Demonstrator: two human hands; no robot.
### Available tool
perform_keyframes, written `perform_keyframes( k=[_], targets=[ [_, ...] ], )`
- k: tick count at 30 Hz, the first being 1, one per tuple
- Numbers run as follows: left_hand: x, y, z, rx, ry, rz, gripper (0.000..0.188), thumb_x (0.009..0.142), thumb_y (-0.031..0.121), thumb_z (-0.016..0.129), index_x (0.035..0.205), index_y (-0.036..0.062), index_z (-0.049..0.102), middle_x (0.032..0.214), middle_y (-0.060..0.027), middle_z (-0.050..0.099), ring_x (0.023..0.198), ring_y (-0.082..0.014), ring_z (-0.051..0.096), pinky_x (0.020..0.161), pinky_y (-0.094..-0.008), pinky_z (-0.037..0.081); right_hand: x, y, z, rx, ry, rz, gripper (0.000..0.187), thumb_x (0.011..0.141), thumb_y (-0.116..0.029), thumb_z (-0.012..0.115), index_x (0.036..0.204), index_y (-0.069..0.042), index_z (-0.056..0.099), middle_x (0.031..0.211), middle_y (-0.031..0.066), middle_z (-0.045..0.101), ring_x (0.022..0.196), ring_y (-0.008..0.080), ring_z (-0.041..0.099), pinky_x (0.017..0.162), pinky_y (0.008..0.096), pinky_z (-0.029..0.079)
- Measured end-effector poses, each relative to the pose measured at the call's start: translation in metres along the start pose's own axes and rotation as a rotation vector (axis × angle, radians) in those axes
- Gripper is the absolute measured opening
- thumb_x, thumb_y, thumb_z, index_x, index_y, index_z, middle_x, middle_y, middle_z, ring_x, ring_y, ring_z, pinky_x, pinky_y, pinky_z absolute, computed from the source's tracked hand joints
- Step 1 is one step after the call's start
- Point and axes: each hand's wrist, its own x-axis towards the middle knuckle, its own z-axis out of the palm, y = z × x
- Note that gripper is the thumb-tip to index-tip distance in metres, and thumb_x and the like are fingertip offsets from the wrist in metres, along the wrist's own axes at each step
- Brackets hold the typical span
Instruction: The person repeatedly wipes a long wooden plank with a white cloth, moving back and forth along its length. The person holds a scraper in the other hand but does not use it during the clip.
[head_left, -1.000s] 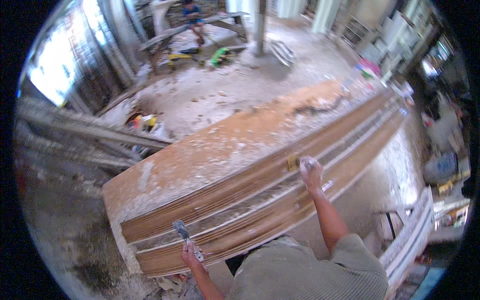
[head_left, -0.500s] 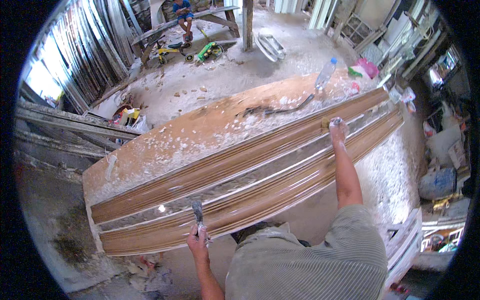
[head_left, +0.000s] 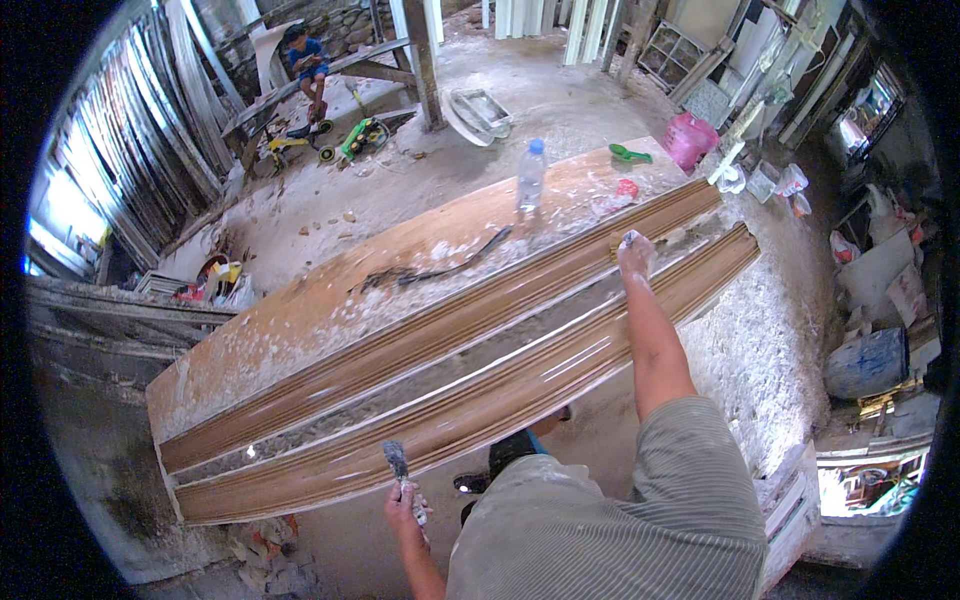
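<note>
Two long, glossy brown ribbed strips (head_left: 480,300), shaped like moulding, lie side by side across a board, with a whitish-grey gap (head_left: 400,402) between them. My right hand (head_left: 635,256) is stretched out to the far strip near its right end. It is closed round a small tan-tipped tool (head_left: 615,243), pressed to the strip; fingers cover most of it, so its kind is unclear. My left hand (head_left: 407,505), closed round a paintbrush (head_left: 396,460) with a grey, crusted head, is at the front edge of the near strip. The brush points up and away from me.
Beyond the strips, the white-spattered board (head_left: 300,330) bears a dark stringy piece (head_left: 440,265), a water bottle (head_left: 531,178), a green scoop (head_left: 630,153) and a pink bag (head_left: 690,140). A blue drum (head_left: 866,364) stands right. A child (head_left: 308,65) sits on a far bench near toy vehicles.
My view has shifted to the right. My right hand has slid a little along the far strip toward its right end; the left hand still holds the paintbrush by the front edge.
</note>
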Motion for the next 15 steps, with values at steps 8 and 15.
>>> perform_keyframes(
  k=[8,15],
  targets=[
    [0.015,-0.016,0.174,-0.099,0.107,0.092,0.026,0.09,0.017,0.059,0.113,0.0033,0.058,0.082,-0.0049,0.062,0.056,-0.011,0.057,0.044,-0.0251,0.049,0.166,0.179,0.065,0.043,-0.039,0.067,0.011,0.079,-0.018,0.057,0.081,-0.009,0.063,0.078,0.0166,0.064,0.077,0.0343,0.064,0.068,0.0462,0.05],
    [-0.02,0.026,0.352,0.15,-0.068,0.134,0.02,0.091,0.018,0.06,0.106,0.0041,0.063,0.075,-0.001,0.06,0.06,-0.0101,0.057,0.051,-0.0255,0.047,0.248,0.323,0.147,0.353,0.123,0.058,0.014,0.073,-0.007,0.06,0.085,-0.005,0.067,0.086,0.0146,0.066,0.084,0.0341,0.061,0.076,0.0453,0.047]
  ],
)
